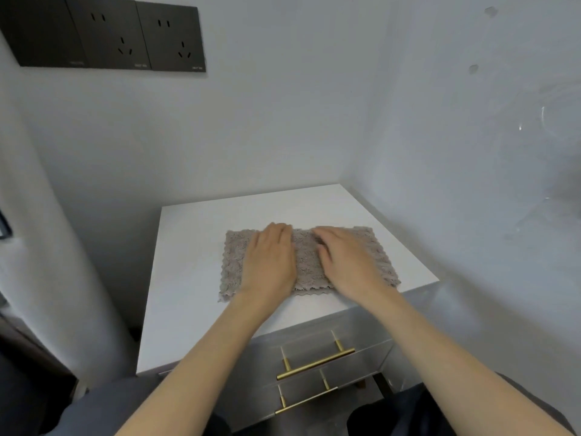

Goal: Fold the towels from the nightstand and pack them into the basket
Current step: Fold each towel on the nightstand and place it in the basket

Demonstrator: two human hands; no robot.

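A grey-brown fluffy towel (306, 259) with scalloped edges lies flat, as a wide rectangle, on the white top of the nightstand (195, 247). My left hand (270, 262) lies palm down on the towel's left half with its fingers straight. Palm down on the right half, my right hand (349, 262) also has its fingers stretched out, pointing up-left. Both hands press on the cloth. No basket is in view.
The nightstand stands in a corner, with white walls behind it and to its right. Its grey front has two drawers with brass bar handles (316, 361). A row of black wall sockets (107, 33) is at the upper left. My knees show at the bottom.
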